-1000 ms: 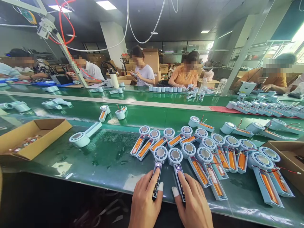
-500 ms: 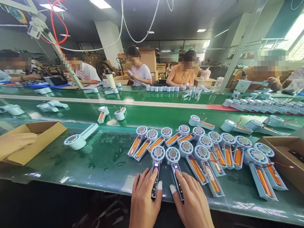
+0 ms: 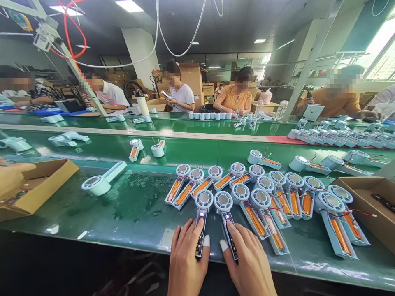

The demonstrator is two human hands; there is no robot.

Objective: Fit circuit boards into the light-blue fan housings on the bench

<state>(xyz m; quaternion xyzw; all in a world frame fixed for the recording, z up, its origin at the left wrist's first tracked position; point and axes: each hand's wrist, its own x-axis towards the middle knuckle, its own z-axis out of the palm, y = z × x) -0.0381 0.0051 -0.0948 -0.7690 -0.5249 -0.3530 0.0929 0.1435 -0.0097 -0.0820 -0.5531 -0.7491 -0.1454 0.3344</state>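
My left hand [image 3: 189,255] is closed around the handle of a pale-blue handheld fan [image 3: 204,200], its index finger pressing on the dark circuit board [image 3: 201,238] set in the handle. A second handheld fan [image 3: 223,201] is in my right hand [image 3: 250,257], with the index finger likewise on its board [image 3: 228,232]. Both fans rest side by side on the green bench, round heads pointing away from me. White caps cover both thumb tips. Right beside them lie several more fans [image 3: 262,198] with open handles showing orange batteries [image 3: 254,218] and thin wires.
One fan [image 3: 96,185] lies alone at left, near a cardboard box [image 3: 66,174] where another person's hand [image 3: 14,176] reaches. Another cardboard box [image 3: 367,185] stands at right. Beyond is a green conveyor belt [image 3: 191,150] carrying several fans, with co-workers seated opposite.
The other person's hand at the left box has moved left. A co-worker opposite has lowered an arm. My hands and their two fans stay nearly in place.
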